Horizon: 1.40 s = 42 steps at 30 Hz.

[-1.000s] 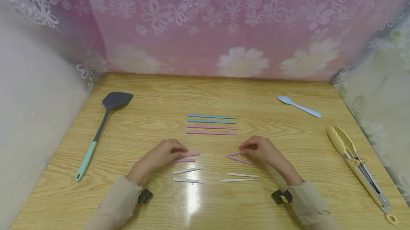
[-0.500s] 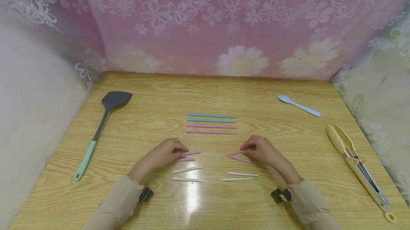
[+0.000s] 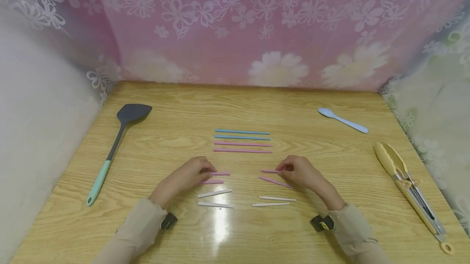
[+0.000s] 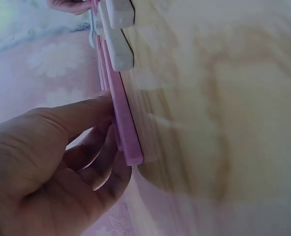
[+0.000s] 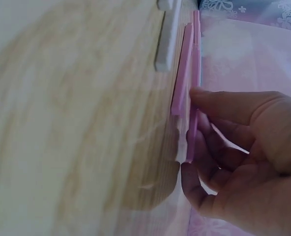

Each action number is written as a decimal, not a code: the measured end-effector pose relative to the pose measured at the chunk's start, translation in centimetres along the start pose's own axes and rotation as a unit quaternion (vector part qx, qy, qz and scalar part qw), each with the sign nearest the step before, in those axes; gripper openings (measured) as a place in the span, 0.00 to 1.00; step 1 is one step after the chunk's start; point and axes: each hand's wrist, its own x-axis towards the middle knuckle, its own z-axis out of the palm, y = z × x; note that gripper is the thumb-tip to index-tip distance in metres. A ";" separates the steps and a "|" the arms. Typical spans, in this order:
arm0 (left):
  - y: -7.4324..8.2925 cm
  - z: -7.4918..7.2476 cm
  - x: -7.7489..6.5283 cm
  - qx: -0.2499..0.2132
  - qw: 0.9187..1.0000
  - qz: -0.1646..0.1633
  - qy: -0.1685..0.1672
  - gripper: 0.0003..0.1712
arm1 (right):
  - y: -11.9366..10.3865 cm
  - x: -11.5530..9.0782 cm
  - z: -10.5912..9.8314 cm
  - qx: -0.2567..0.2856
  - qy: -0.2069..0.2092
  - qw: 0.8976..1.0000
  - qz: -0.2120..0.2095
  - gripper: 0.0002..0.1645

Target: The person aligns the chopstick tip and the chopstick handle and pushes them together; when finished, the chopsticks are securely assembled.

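Note:
In the head view my left hand [image 3: 189, 174] pinches a short pink stick [image 3: 222, 174], its right end sticking out past the fingertips. A second pink stick [image 3: 214, 182] lies just nearer, partly hidden by that hand; in the left wrist view a pink stick [image 4: 123, 118] covers part of the fingers. Thumb and fingers of my right hand [image 3: 300, 172] pinch another short pink stick [image 3: 268, 171], its left end showing. Below it a slanted pink stick [image 3: 275, 182] lies apart. The right wrist view shows the thumb on the pinched stick [image 5: 195, 73].
Short white sticks lie nearer me, a left pair [image 3: 215, 205] and a right pair [image 3: 278, 198]. Beyond the hands are two long blue sticks [image 3: 242, 138] and two long pink sticks [image 3: 242, 150]. A spatula [image 3: 115, 143] lies left, a spoon [image 3: 343, 120] back right, tongs [image 3: 411, 190] right.
The right hand's pink stick has turned from a slant, its tip by the lower stick, to nearly level and apart from it. The left hand's stick has also levelled slightly.

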 end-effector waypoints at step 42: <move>3.2 -0.1 0.1 -0.068 0.992 0.092 0.052 0.12 | -5.3 -0.4 2.1 0.102 0.120 0.981 -0.115 0.07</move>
